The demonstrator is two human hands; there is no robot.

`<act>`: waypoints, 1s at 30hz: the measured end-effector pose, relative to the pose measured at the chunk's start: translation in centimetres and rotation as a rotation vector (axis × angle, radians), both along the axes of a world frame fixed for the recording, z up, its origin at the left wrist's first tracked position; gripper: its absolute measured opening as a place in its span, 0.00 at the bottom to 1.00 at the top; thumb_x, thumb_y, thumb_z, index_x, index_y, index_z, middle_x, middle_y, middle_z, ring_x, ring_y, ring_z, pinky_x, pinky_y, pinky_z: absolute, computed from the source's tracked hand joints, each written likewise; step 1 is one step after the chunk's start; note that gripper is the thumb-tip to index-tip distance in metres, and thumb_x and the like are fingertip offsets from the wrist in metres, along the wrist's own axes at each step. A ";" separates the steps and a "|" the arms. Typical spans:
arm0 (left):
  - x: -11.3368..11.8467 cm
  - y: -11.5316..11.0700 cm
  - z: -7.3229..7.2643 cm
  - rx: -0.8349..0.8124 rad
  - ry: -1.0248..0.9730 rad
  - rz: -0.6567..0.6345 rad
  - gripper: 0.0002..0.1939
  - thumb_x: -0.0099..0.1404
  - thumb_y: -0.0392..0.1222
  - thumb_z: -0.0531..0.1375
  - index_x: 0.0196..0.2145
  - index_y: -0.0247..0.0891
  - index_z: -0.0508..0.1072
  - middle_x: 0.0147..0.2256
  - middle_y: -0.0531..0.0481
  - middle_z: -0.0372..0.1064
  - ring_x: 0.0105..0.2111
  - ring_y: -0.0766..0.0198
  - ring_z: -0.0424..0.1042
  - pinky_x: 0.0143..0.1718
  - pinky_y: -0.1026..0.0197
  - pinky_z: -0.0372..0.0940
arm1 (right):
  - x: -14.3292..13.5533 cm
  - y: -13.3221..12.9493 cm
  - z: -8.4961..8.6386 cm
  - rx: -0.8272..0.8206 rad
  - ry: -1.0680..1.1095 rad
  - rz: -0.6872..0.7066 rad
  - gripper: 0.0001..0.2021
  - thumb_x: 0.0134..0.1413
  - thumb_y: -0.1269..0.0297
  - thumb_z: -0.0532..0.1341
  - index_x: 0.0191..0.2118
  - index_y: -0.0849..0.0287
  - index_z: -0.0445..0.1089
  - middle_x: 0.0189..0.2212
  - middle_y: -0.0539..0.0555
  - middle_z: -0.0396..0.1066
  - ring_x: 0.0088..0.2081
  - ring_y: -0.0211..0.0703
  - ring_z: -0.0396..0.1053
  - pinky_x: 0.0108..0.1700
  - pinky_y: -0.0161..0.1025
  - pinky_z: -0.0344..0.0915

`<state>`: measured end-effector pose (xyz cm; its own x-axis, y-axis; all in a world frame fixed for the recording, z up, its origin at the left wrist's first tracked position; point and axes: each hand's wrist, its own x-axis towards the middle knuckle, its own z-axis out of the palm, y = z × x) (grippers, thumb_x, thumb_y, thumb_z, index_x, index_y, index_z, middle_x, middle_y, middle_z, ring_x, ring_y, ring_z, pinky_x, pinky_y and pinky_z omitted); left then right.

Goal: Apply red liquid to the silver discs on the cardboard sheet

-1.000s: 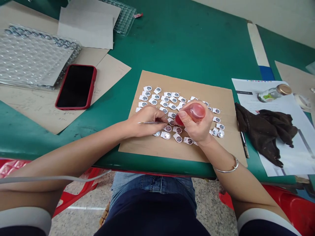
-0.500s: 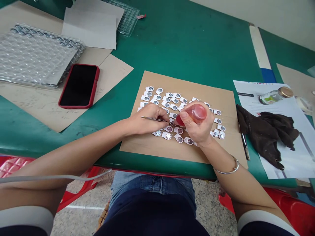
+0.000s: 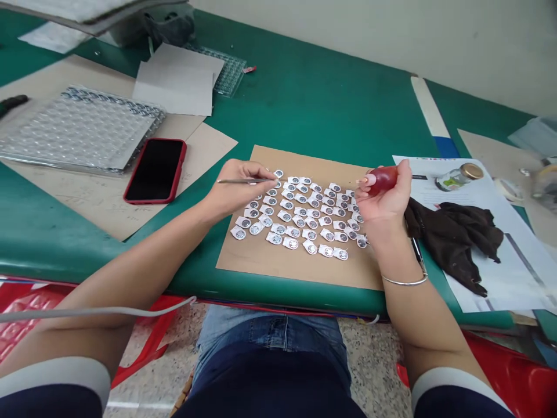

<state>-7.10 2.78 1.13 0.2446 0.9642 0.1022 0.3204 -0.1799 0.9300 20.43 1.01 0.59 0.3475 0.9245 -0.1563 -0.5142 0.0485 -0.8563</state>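
Note:
Pinched in my left hand [image 3: 237, 188] is a thin metal tool, seemingly tweezers [image 3: 237, 181], above the left part of the cardboard sheet [image 3: 278, 264]. My right hand [image 3: 387, 194] is wrapped round a small red squeeze bottle [image 3: 383, 180], tipped on its side with its thin nozzle [image 3: 357, 182] pointing left. Rows of small round silvery pieces on white paper tabs [image 3: 300, 221] lie across the cardboard between and below both hands. Some pieces at the right are hidden behind my right hand.
A red-cased phone [image 3: 155, 171] and a clear bubbled tray [image 3: 82, 130] lie to the left. On the right are a dark brown cloth [image 3: 456, 238], printed paper [image 3: 522, 255], a glass jar [image 3: 456, 177] and a pen [image 3: 418, 251]. A grey cable [image 3: 100, 312] crosses my left arm.
My hands have moved apart: the left away to the left with the tool, the right up and to the right. The bottle has turned from nozzle-down to sideways. More round pieces show.

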 end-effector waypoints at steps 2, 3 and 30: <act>-0.7 1.3 -0.6 -0.072 -0.121 0.058 0.11 0.49 0.44 0.66 0.30 0.36 0.76 0.31 0.47 0.74 0.32 0.60 0.72 0.34 0.60 0.66 | 0.5 0.3 -0.4 -0.023 0.092 0.047 0.20 0.40 0.42 0.58 0.23 0.57 0.58 0.16 0.44 0.58 0.16 0.26 0.57 0.14 0.27 0.49; -1.0 1.9 -0.9 -0.094 -0.184 0.110 0.11 0.48 0.43 0.66 0.29 0.36 0.76 0.31 0.47 0.74 0.33 0.60 0.72 0.36 0.59 0.66 | 0.6 0.3 -0.6 -0.028 0.131 0.057 0.20 0.40 0.43 0.58 0.22 0.57 0.58 0.15 0.44 0.58 0.15 0.25 0.55 0.13 0.26 0.48; -2.0 3.1 -1.5 -0.310 -0.174 0.063 0.13 0.44 0.44 0.69 0.23 0.33 0.72 0.38 0.42 0.71 0.46 0.51 0.68 0.42 0.51 0.67 | 1.8 -1.6 4.0 -0.134 0.086 0.138 0.18 0.39 0.43 0.59 0.23 0.54 0.61 0.20 0.47 0.64 0.16 0.29 0.53 0.15 0.34 0.43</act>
<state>-9.06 5.91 -0.39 0.1884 0.9686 -0.1622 0.1544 0.1339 0.9789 22.28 -0.56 4.60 0.1989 0.9314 -0.3050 -0.5796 -0.1391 -0.8030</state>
